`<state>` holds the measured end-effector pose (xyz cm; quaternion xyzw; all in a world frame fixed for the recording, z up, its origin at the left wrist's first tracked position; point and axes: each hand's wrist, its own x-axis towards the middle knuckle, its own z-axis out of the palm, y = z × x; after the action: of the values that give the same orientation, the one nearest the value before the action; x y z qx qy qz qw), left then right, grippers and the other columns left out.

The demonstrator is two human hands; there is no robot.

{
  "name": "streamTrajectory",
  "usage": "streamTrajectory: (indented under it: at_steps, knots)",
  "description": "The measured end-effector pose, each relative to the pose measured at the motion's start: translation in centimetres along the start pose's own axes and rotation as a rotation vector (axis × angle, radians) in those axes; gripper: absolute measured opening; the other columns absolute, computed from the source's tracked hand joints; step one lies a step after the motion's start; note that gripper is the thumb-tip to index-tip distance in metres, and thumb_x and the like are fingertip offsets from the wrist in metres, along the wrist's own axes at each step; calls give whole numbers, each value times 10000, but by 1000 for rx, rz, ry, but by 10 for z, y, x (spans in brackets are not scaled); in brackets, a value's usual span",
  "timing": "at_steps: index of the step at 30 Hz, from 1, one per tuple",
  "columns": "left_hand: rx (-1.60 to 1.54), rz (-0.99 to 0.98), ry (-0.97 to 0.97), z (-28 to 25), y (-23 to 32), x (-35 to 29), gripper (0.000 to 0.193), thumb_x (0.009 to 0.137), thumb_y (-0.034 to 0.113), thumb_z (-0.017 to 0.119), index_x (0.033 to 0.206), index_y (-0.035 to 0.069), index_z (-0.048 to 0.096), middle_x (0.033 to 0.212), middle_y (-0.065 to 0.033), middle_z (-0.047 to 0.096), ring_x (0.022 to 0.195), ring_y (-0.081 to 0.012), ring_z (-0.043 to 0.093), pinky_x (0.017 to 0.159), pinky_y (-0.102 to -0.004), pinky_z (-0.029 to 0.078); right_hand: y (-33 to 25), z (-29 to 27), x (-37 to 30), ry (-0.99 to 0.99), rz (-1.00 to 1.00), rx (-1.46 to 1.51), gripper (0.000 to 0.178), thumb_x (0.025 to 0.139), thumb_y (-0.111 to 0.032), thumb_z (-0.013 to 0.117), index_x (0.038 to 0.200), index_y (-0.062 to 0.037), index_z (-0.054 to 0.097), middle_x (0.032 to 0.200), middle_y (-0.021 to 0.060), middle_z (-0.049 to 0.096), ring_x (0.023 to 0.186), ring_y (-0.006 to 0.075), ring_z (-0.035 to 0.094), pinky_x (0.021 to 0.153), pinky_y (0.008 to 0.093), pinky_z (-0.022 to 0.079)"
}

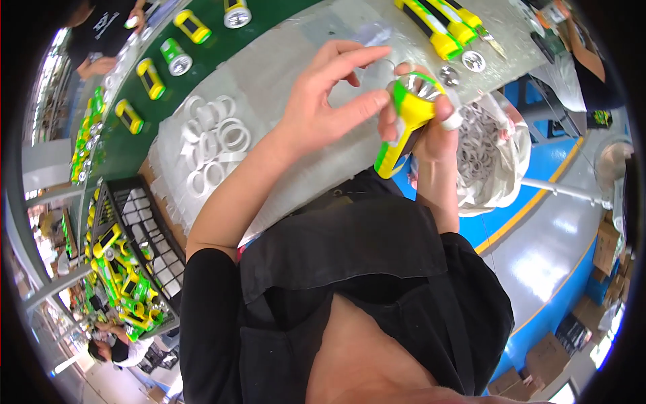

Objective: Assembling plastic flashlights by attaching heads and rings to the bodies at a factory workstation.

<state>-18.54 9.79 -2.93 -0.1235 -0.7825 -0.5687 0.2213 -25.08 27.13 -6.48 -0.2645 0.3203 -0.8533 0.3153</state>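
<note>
My right hand (437,138) grips a yellow-and-green flashlight (405,135) by its body, tilted with its wide head up. A shiny reflector (422,86) shows in that head. Against the right hand's outer side sits a white ring (453,121). My left hand (326,101) is beside the head, thumb and forefinger spread apart, the thumb tip close to the flashlight. A thin clear edge, perhaps a lens, shows faintly between the hands; I cannot tell what holds it. On the table to the left lies a pile of white rings (217,140).
Several flashlights (441,34) and a loose reflector (474,61) lie at the table's far right. A white bag (515,161) of rings hangs right. Flashlights ride a green conveyor (222,47) at left. Below it stand a crate of flashlights (124,279) and a black divided crate (145,225). Other people work nearby.
</note>
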Motion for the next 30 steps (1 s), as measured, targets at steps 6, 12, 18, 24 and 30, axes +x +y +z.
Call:
streamTrajectory:
  at_steps: [6, 12, 18, 24, 30]
  knots:
    - [148, 37, -62, -46, 38, -38, 456, 885, 172, 634, 1316, 35, 567, 1180, -132, 481, 1054, -235, 488, 912, -348, 417, 24, 47, 12, -169, 179, -138, 509, 922, -369, 605, 1233, 21, 503, 873, 110, 624, 696, 187, 634, 609, 296, 512]
    - [501, 208, -17, -69, 41, -77, 420, 942, 223, 516, 1304, 18, 574, 1267, -162, 478, 1090, -278, 484, 953, -367, 406, 45, 80, 18, -240, 279, -264, 441, 949, -308, 590, 1220, 22, 480, 867, 88, 620, 691, 158, 626, 642, 281, 506]
    - [423, 193, 122, -81, 37, -97, 333, 974, 180, 451, 1231, 35, 605, 1222, -118, 566, 1137, -310, 517, 983, -406, 364, 61, 101, 25, -313, 318, -293, 441, 952, -324, 591, 1216, 10, 477, 901, 93, 608, 701, 162, 623, 650, 289, 507]
    - [447, 196, 226, -85, 32, -110, 319, 954, 155, 436, 1174, 30, 630, 1213, -112, 586, 1167, -318, 516, 997, -420, 358, 76, 111, 26, -332, 367, -292, 426, 968, -341, 562, 1207, -4, 457, 947, 101, 587, 721, 182, 623, 664, 305, 507]
    - [373, 127, 309, -95, 32, -121, 335, 976, 155, 394, 1158, 17, 640, 1255, -128, 577, 1191, -303, 510, 986, -396, 410, 89, 121, 38, -324, 476, -167, 366, 949, -226, 533, 1244, -21, 463, 946, 121, 595, 718, 211, 623, 653, 326, 501]
